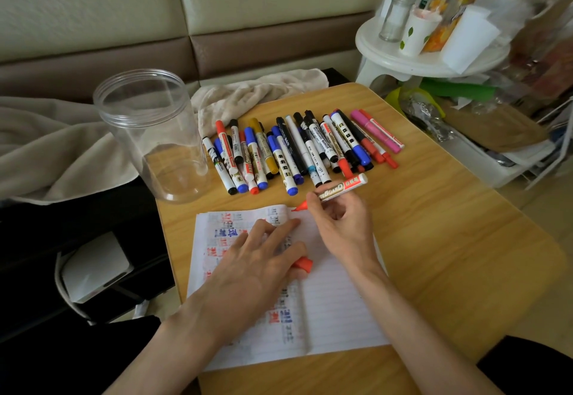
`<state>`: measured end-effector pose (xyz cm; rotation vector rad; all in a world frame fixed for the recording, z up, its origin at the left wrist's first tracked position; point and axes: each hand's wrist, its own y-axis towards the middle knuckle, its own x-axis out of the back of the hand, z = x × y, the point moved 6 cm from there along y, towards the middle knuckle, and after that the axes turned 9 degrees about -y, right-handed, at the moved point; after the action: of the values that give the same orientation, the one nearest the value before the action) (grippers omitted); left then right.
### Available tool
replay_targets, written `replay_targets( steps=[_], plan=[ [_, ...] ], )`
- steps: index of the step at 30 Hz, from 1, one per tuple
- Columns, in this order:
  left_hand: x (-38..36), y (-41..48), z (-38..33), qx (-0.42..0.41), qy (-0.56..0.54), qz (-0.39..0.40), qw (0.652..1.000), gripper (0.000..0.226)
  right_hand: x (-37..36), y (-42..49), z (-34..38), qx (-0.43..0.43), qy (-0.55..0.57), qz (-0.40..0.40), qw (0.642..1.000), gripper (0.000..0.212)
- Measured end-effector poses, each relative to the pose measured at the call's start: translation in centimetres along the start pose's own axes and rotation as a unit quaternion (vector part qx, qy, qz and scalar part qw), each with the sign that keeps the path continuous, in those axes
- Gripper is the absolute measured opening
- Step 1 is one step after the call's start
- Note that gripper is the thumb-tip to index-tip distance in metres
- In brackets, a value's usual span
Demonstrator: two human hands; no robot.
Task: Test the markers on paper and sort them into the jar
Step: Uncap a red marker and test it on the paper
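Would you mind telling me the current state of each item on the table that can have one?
jar: upright, lidless, empty.
red marker: uncapped, gripped by right hand, tip at the paper's top edge.
red cap: off, held under left hand thumb.
paper: flat, scribbled red and blue, pressed by left hand.
marker pile: lying on table, seemingly all capped.

Your right hand (341,224) grips an uncapped red marker (336,190), its tip touching the lined paper's (341,304) top edge. Your left hand (257,258) presses the paper, thumb pinching the red cap (304,264). A clear jar (152,134) stands upright beside a row of markers (304,149).
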<state>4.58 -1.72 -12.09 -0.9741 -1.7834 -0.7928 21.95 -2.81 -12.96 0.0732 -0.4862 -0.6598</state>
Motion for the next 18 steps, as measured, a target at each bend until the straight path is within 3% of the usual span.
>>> replay_targets(
  steps=[6, 18],
  plan=[
    [0.21, -0.1, 0.19, 0.004, -0.03, 0.006, 1.0, 0.037, 0.12, 0.14, -0.22, -0.029, 0.037, 0.0, 0.999, 0.008],
    [0.4, -0.65, -0.03, 0.008, -0.053, 0.029, 0.998, 0.034, 0.04, -0.04, 0.24, -0.009, 0.014, -0.004, 1.0, 0.019]
  ],
)
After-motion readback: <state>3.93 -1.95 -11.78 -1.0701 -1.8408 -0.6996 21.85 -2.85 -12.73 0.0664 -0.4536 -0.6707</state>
